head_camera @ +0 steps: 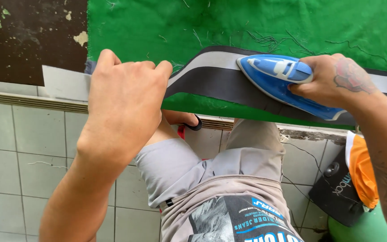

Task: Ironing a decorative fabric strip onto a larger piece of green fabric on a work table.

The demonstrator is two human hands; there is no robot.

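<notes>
Gripping blue iron (283,80) (right hand (337,83)), left hand (126,103) pinching strip (220,76)

Green cloth (247,22), tiled floor (23,148), black speaker (337,190), orange-and-white cloth (363,172).

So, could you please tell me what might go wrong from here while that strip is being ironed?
The left hand pins the grey and black strip close ahead of the blue iron; if the iron slides that way, fingers might get burnt. The right hand holds the iron near the green cloth's front edge, so it may slip off toward the legs. Loose threads could scorch.
</notes>
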